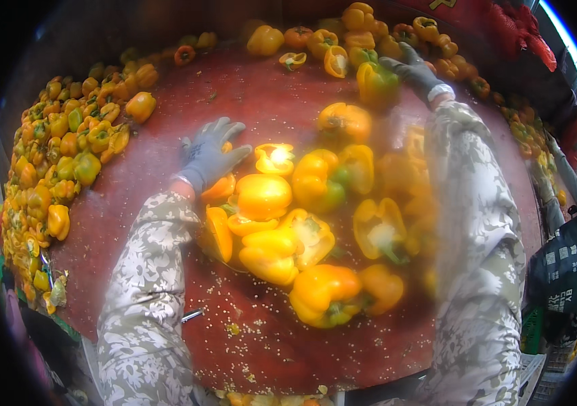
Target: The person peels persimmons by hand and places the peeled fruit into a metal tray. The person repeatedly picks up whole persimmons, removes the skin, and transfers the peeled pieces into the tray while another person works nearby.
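My left hand (210, 155), in a grey work glove, reaches over yellow-orange bell pepper pieces with its fingers spread. Part of an orange pepper piece (220, 189) shows beneath it. Just right of the fingertips lies a cut pepper half (274, 158). Before me are several whole and halved peppers, among them a whole yellow pepper (264, 197) and a half with a pale seed core (381, 229). My right hand (413, 71), also gloved, stretches to the far pile, fingers apart, close to a green-and-yellow pepper (377, 83). Whether it touches that pepper is unclear.
A red table top (248, 345) scattered with pale seeds carries everything. Many peppers (75, 137) are heaped along its left edge. Beside my left sleeve, a slim metal tool (192, 315) is partly hidden. A dark printed bag (565, 269) is at the right.
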`<state>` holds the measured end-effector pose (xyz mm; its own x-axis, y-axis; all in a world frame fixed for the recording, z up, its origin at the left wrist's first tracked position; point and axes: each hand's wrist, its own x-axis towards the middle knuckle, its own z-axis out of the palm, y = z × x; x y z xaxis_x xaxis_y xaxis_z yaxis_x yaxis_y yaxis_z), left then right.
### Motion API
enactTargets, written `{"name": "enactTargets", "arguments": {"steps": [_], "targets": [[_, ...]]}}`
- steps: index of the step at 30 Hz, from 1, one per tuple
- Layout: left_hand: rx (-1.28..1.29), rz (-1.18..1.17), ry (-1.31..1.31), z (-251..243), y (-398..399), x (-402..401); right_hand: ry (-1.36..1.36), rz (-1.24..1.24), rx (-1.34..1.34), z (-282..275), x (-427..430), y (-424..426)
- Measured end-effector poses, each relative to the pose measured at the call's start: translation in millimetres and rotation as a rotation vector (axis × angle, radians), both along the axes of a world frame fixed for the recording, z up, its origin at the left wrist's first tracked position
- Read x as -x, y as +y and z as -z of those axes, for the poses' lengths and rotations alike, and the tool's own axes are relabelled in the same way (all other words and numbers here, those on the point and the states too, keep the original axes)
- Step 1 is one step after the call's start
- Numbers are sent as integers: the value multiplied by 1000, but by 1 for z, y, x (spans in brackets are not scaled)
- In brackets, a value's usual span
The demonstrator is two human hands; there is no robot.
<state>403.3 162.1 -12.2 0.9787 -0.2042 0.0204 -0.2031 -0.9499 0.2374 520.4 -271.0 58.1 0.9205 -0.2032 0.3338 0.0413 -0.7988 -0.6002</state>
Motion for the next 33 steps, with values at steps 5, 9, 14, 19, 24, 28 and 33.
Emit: {"name": "enactTargets", "arguments": {"steps": [5,9,14,19,24,28,33], "targets": [[210,24,-40,25,42,-1,571,-625,-335,19,-13,64],[327,76,-102,35,38,-9,411,-563,-552,15,-41,80],[327,133,-154,27,37,-12,355,-263,701,37,-78,120],[206,179,-188,31,48,-8,224,-646,691,40,-86,103],[80,169,-110,34,49,-23,436,-823,172,24,-24,91],[-189,436,37,12,23,-5,748,-597,-375,22,54,75],[22,250,349,-12,-12,51,750,-597,-350,12,134,118]]}}
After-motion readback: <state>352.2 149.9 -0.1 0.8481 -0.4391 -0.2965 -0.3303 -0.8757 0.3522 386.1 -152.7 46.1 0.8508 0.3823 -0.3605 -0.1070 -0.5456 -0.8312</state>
